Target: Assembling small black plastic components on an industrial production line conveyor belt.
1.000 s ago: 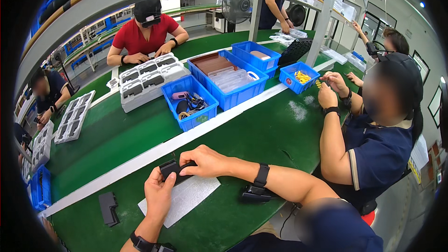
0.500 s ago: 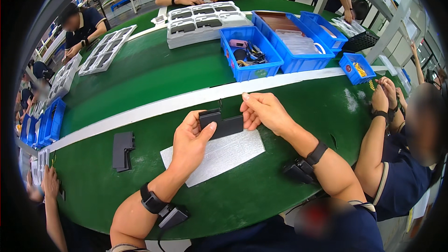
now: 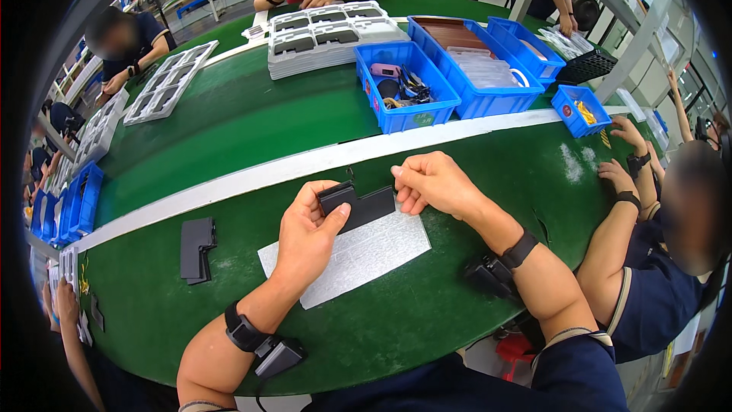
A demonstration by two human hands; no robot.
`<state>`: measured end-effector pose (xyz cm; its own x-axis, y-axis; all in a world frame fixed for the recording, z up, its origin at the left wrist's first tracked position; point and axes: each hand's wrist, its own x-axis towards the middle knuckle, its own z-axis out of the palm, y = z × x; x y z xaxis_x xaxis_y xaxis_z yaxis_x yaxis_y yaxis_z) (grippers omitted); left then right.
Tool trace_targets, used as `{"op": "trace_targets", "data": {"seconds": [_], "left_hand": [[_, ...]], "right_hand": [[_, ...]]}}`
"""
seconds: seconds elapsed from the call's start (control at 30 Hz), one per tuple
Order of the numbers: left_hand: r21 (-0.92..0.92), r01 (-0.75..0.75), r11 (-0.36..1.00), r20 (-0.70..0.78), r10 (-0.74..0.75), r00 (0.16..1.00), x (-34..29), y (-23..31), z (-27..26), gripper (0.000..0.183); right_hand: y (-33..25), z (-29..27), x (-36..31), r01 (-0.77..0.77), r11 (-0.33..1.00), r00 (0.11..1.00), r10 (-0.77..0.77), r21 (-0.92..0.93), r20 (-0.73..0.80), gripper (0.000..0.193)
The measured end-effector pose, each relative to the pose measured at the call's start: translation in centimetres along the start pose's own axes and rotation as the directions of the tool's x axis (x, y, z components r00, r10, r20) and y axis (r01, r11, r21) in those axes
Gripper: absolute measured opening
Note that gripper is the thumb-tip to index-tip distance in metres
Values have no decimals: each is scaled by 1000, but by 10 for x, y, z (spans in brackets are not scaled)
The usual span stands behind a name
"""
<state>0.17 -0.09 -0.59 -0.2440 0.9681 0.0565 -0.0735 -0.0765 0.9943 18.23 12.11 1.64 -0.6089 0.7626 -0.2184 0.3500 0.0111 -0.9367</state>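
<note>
Between the thumb and fingers of my left hand (image 3: 309, 229) is a flat black L-shaped piece (image 3: 370, 210), tilted, with a short dark cable end at its top edge. My right hand (image 3: 438, 185) is at the right end of that piece, thumb and forefinger pinched and the other fingers curled; whatever they hold, if anything, is too small to make out. Under both hands a silvery-white rectangular sheet (image 3: 358, 263) lies on the green table (image 3: 396, 336). To the left rests a small stack of similar black pieces (image 3: 197, 248).
Beyond a white strip (image 3: 229, 189) stand a blue bin of tools (image 3: 408, 118), a larger blue bin (image 3: 499, 99), a small blue bin (image 3: 581, 113) with yellow bits and stacked white trays (image 3: 328, 49). At the right a co-worker's hands (image 3: 621, 175) rest near the table.
My hands and the black piece have barely moved. The co-worker on the right has parted their hands and lowered one to the table. Across the table, a person in red now raises a dark item.
</note>
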Motion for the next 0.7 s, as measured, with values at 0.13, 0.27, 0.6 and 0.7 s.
{"op": "trace_targets", "data": {"seconds": [0.13, 0.27, 0.6, 0.7], "left_hand": [[-6, -1, 1000, 4, 1, 1000, 0, 2, 1, 22], [-13, 4, 1000, 6, -4, 1000, 0, 1, 0, 22], [-8, -7, 1000, 17, 7, 1000, 0, 0, -1, 21], [1, 0, 1000, 13, 0, 1000, -1, 2, 0, 20]], "right_hand": [[1, -8, 2, 127, 985, 965, -149, -116, -215, 25], [0, -15, 0, 127, 919, 973, -189, -374, -133, 14], [-3, -6, -5, 227, 782, 960, -280, -580, -2, 16], [-1, -6, -4, 268, 749, 942, -336, -606, 3, 12]]}}
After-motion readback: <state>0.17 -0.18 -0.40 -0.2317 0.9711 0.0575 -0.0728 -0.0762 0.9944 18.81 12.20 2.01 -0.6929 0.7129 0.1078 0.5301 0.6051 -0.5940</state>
